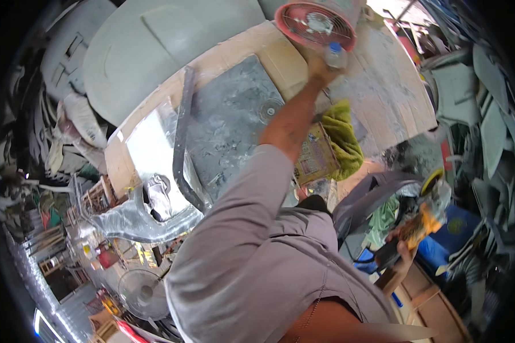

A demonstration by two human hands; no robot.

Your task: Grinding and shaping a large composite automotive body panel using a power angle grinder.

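My left arm reaches up across the work table to the far side. There my left hand [321, 70] is closed round a small clear plastic bottle [336, 56] with a blue cap, close in front of a red round fan [315, 23]. On the lower right, my right hand [405, 255] grips an orange-and-black angle grinder [413, 230], held out beside my body. A yellow-rimmed disc [432, 182] shows at its upper end. Part of the tool looks covered by clear plastic.
A dark grey dusty panel [226, 108] lies on the table with a curved dark strip [182, 131]. Near my left forearm are a green cloth [342, 140] and a printed box [316, 157]. Grey chairs [455, 91] are piled at right. A standing fan [145, 292] is lower left.
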